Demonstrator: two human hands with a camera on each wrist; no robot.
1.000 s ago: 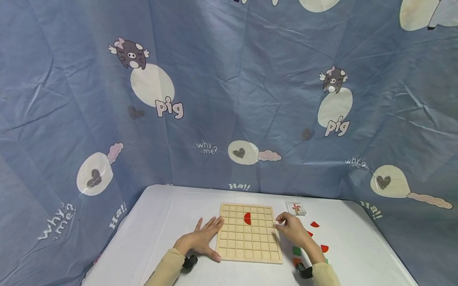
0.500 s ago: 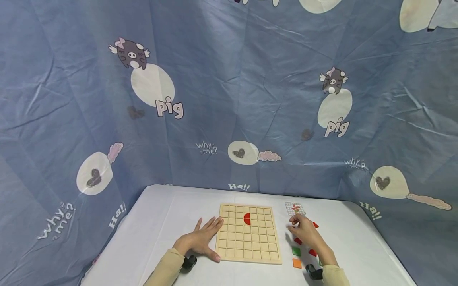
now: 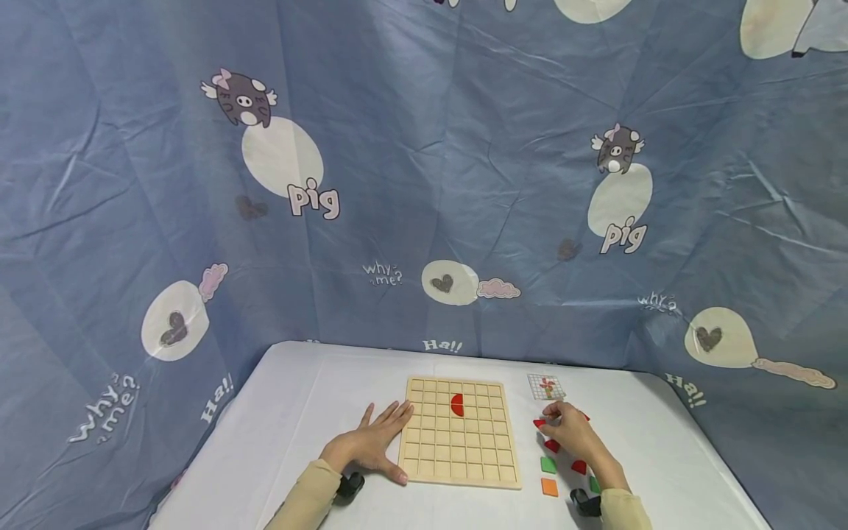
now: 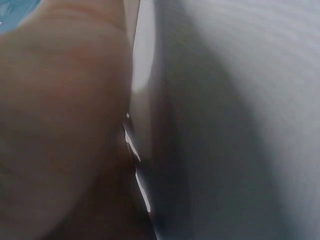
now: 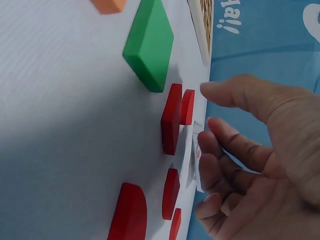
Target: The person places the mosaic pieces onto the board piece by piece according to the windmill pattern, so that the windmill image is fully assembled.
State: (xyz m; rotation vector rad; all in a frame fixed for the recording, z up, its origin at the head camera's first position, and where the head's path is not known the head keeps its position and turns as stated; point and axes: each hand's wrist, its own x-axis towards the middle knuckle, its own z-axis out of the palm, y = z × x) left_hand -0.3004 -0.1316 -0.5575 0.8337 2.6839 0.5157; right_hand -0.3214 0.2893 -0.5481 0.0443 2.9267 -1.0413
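My left hand (image 3: 374, 444) lies with fingers spread at the left edge of a wooden grid board (image 3: 457, 471); fingertips and thumb touch its frame. Two red quarter-round pieces (image 3: 458, 405) sit in neighbouring cells, forming a half circle. My right hand (image 3: 571, 430) is above the loose pieces right of the board, thumb and forefinger apart with nothing between them. A red piece (image 3: 539, 423) lies by its fingertips, another red piece (image 3: 552, 445) just below. The right wrist view shows the thumb and loosely bent fingers (image 5: 235, 145) over several red pieces (image 5: 171, 120).
A green square (image 3: 548, 464) and an orange square (image 3: 549, 486) lie nearer the front. Another red piece (image 3: 579, 467) and a green piece (image 3: 595, 484) are beside the right wrist. A picture card (image 3: 546, 386) with a flower on a grid lies behind the right hand.
My right hand has moved right, from the board's right edge to the loose pieces. A red piece by its fingertips now shows. The left hand stays in place.
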